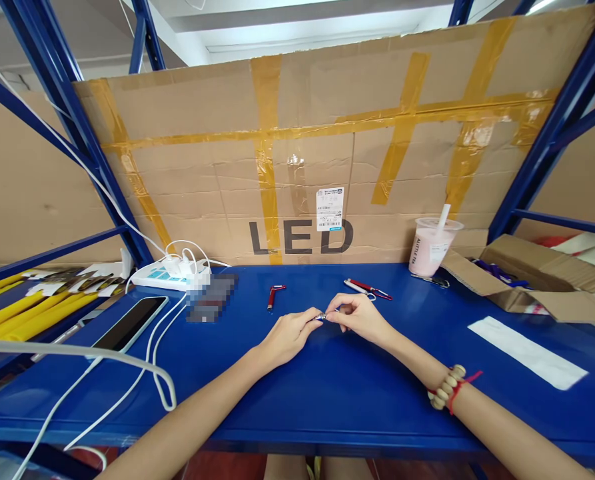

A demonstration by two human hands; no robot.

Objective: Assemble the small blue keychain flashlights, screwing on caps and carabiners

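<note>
Over the middle of the blue shelf top, my left hand [288, 339] pinches a small silver-and-blue piece [320, 317] between thumb and fingers. My right hand [361, 316] meets it from the other side, its thumb and forefinger closed at the piece's right end. Fingers cover most of the piece, so its kind is unclear. Beyond my left hand lies a short red tool-like piece [272, 297], bent into an angle. Just past my right hand rest a slim white piece [357, 287] and a slim red piece [377, 291] with metal parts, side by side.
A power strip [170, 275] with white cables and a phone [133, 323] are on the left, near yellow tubes [52, 313]. At the right stand a pink drink cup [430, 247] and an opened carton [542, 270], with a white paper strip [527, 352] in front. Cardboard [207, 193] walls the back.
</note>
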